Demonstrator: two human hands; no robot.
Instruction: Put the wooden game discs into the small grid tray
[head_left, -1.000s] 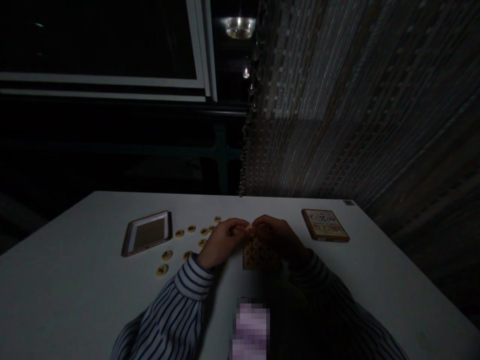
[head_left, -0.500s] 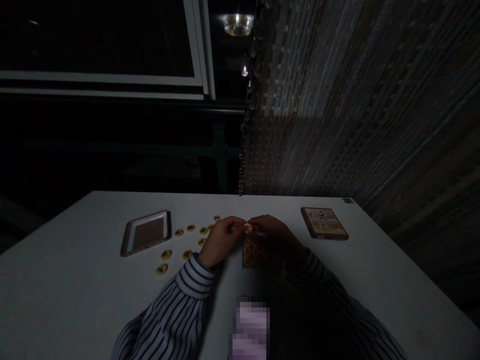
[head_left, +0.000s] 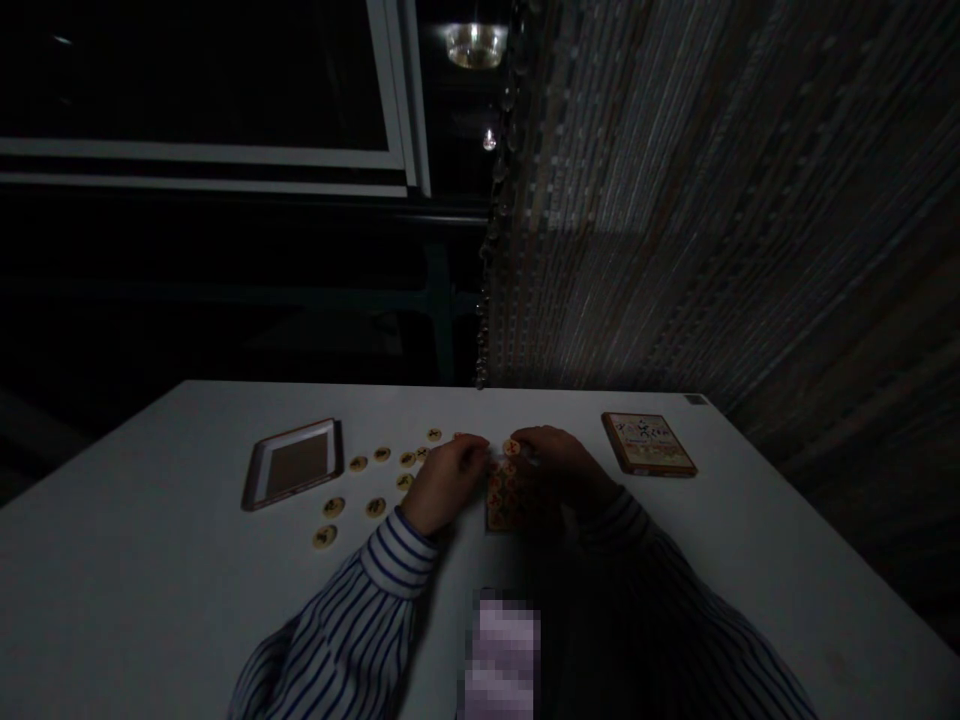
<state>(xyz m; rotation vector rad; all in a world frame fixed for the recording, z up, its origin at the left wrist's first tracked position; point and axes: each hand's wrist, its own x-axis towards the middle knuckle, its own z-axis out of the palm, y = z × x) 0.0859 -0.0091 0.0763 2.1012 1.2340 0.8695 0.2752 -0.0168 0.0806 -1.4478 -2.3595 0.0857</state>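
My left hand [head_left: 448, 482] rests on the white table [head_left: 150, 580], fingers curled at the left edge of a small tray of round pieces [head_left: 504, 500]. My right hand [head_left: 559, 462] pinches one pale round game piece [head_left: 511, 447] just above the tray's far end. Several more round pieces [head_left: 375, 507] lie scattered to the left of my left hand. Both sleeves are striped. The light is dim and my right hand is in shadow.
An empty flat box half [head_left: 294, 464] with a light rim lies at the left. A printed box lid [head_left: 648, 443] lies at the right. A bead curtain [head_left: 675, 200] hangs behind the table, and a dark window is at the back left.
The round piece was pinched between both hands. Now my right hand alone holds it, slightly to the right, and my left hand has drawn back and lowered.
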